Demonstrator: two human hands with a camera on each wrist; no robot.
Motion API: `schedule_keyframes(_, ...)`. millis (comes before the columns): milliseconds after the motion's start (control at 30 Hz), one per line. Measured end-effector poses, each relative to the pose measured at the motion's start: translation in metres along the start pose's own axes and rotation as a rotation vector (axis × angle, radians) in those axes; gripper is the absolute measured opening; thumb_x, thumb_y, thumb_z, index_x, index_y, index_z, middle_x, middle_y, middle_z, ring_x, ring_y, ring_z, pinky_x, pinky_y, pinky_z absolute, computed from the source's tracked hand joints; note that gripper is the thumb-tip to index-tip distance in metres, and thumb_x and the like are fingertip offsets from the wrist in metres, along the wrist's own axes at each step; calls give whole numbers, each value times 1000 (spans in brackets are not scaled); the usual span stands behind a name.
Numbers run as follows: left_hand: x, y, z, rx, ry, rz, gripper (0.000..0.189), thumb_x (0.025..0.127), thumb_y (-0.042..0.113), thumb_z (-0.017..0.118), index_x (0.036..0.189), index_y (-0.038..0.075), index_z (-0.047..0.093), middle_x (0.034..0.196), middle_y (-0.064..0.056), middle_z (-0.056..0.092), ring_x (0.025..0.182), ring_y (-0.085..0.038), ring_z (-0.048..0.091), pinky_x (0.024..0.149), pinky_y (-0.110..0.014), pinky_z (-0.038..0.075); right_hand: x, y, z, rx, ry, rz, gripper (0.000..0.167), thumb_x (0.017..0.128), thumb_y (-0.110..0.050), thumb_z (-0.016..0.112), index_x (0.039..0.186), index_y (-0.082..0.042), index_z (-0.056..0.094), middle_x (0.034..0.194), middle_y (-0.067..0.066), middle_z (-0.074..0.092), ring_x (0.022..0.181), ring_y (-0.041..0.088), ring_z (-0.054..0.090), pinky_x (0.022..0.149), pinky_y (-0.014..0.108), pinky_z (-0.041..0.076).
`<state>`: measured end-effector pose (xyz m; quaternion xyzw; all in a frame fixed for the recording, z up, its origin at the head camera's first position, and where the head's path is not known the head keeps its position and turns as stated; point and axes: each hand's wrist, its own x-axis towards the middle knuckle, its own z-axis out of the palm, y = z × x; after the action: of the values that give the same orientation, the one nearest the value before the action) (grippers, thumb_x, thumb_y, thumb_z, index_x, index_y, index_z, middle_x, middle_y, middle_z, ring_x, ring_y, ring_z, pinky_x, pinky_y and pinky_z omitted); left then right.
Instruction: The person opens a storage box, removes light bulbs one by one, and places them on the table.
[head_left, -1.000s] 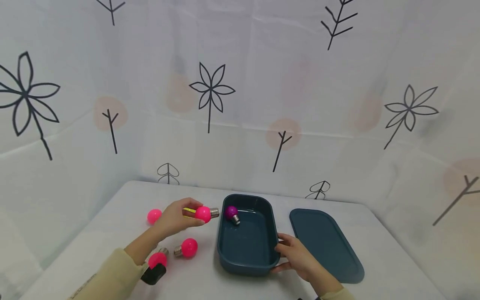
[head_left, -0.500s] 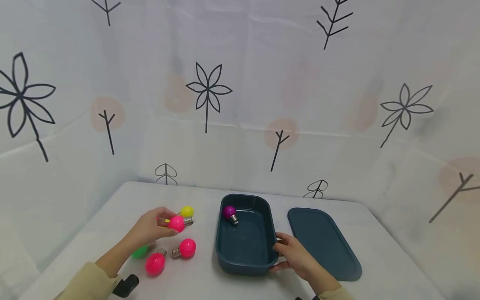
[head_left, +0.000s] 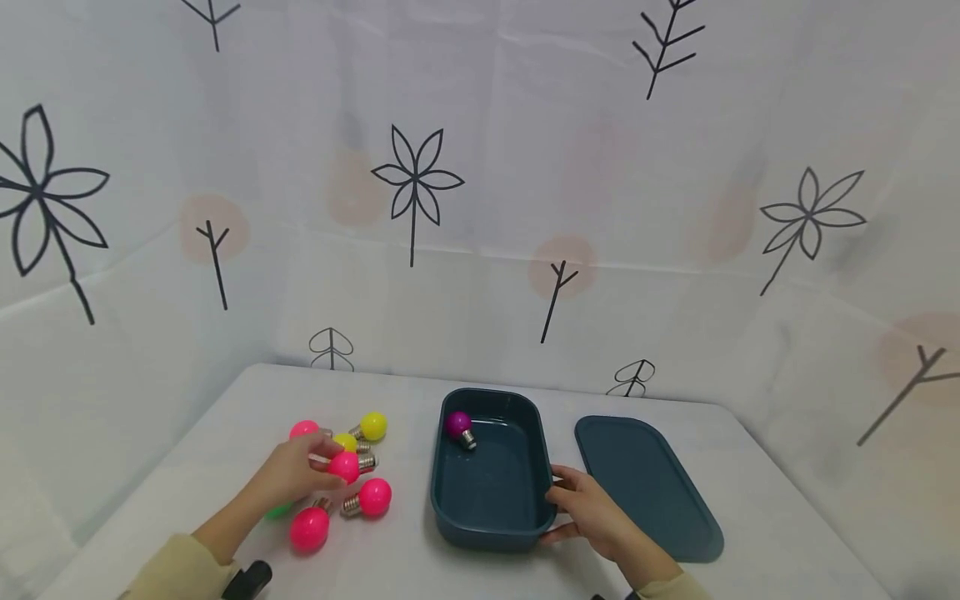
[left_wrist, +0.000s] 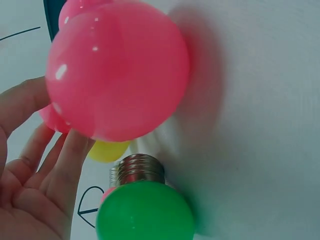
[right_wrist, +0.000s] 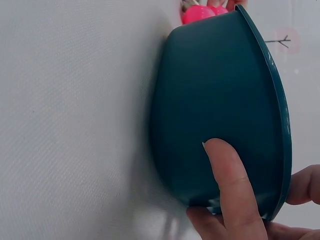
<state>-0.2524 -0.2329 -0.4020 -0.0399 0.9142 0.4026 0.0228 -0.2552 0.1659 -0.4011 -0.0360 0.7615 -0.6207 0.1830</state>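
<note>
My left hand [head_left: 296,469] pinches a pink light bulb [head_left: 344,468] between thumb and fingers, low over the left of the table, its metal base to the right. Around it lie two more pink bulbs nearer me, one pink bulb [head_left: 375,497] and another pink bulb [head_left: 310,530], plus two yellow ones, a yellow bulb [head_left: 373,426] and a partly covered one. A green bulb [left_wrist: 145,212] shows in the left wrist view. My right hand [head_left: 592,512] grips the near right corner of a dark teal box [head_left: 491,537], thumb on its outer wall. Inside the box lies a purple bulb [head_left: 459,425].
A flat teal lid [head_left: 648,492] lies right of the box. Behind my left hand, another pink bulb [head_left: 303,428] rests on the white table [head_left: 405,567]. A white cloth [head_left: 480,317] with plant drawings hangs behind.
My left hand has moved left and down with the pink bulb, away from the box. Yellow and green bulbs came into view. My right hand stays at the box.
</note>
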Motion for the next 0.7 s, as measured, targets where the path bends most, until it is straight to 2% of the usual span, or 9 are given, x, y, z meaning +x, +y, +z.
schedule_keyframes(300, 6, -7, 7, 1, -16, -32, 51, 63, 17, 86, 106, 5, 62, 97, -5, 60, 84, -18, 59, 65, -32, 54, 1, 0, 0, -1, 2, 9, 54, 89, -2, 45, 137, 14, 27, 125, 31, 46, 92, 30, 61, 64, 44, 55)
schedule_keyframes(500, 6, -7, 9, 13, -26, -22, 49, 64, 15, 85, 105, 4, 62, 96, -6, 60, 81, -18, 59, 64, -32, 54, 1, 0, 0, 1, 4, 9, 53, 89, -1, 45, 137, 13, 27, 124, 30, 47, 92, 30, 61, 63, 44, 55)
schedule_keyframes(700, 3, -4, 5, 27, -11, -35, 55, 64, 19, 85, 110, 3, 60, 98, -7, 60, 85, -20, 59, 65, -33, 54, 3, 1, 0, -10, 24, 21, 53, 89, -1, 45, 137, 14, 27, 124, 31, 47, 91, 31, 61, 63, 44, 55)
